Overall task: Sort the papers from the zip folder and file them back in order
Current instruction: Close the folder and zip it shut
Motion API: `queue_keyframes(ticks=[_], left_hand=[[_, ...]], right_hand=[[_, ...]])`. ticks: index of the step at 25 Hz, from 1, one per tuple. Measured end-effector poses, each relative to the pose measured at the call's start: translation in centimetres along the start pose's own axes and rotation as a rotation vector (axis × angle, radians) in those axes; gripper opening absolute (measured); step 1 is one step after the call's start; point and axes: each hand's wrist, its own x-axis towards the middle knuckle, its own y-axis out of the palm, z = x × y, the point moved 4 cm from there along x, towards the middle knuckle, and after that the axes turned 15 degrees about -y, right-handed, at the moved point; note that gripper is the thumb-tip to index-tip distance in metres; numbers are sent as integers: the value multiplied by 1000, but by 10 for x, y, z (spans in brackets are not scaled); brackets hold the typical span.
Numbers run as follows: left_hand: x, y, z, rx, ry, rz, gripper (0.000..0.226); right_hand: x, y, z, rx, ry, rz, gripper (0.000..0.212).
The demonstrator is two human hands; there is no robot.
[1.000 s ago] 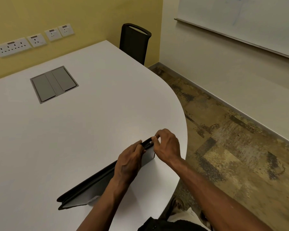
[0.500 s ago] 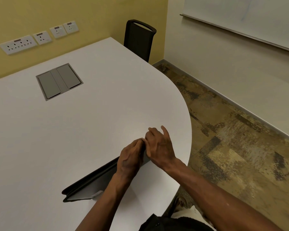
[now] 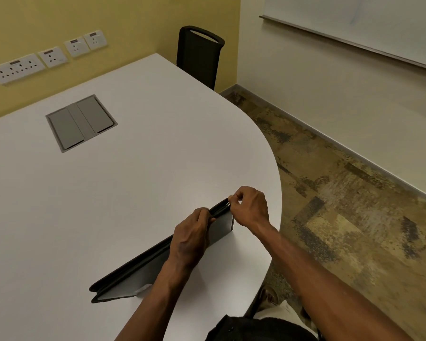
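Our left hand [image 3: 191, 238] grips the black zip folder [image 3: 158, 259] upright on the desk [image 3: 133, 183] — our right hand [image 3: 250, 207] pinches its zipper pull [image 3: 229, 204].

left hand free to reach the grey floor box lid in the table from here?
Probably not right away: the left hand grips the zip folder, standing it on edge. The bare table leaves the path to the lid open once it lets go.
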Motion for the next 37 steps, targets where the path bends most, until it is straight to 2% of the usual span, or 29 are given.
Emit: queue_keyframes(ticks=[2, 4, 6, 8, 12, 15, 18, 23, 26, 30, 34, 37], left_hand=[[-1, 0, 4, -7, 4, -3, 23], [0, 0, 10, -8, 12, 12, 12], [4, 2, 9, 33, 43, 18, 21], [9, 6, 4, 13, 61, 3, 27], [18, 10, -2, -39, 43, -29, 18], [23, 8, -2, -52, 22, -16, 10], [24, 9, -4, 6, 2, 9, 12], [27, 5, -4, 49, 0, 3, 14], [20, 4, -5, 27, 25, 30, 17], [30, 7, 3, -49, -50, 104, 16], [40, 9, 13, -110, -22, 166, 10], [41, 9, 24, -127, -35, 221, 43]], right_hand=[[2, 0, -5, 111, -22, 62, 18], [8, -2, -10, 346, 16, 248, 18], [14, -6, -8, 404, 16, 407, 19], [18, -7, -3, 372, 6, 457, 23], [23, 0, 1, 377, 85, 377, 18], [24, 3, 6, 245, 67, 253, 12], [21, 6, 6, 210, 71, 190, 14], [19, 3, -20, 245, 208, 164, 17], [4, 9, -50, 362, 293, 186, 15], [-5, 34, -72, 464, 398, 183, 17], [-13, 57, -89, 650, 489, 181, 14], [-17, 70, -104, 620, 508, 201, 15]])
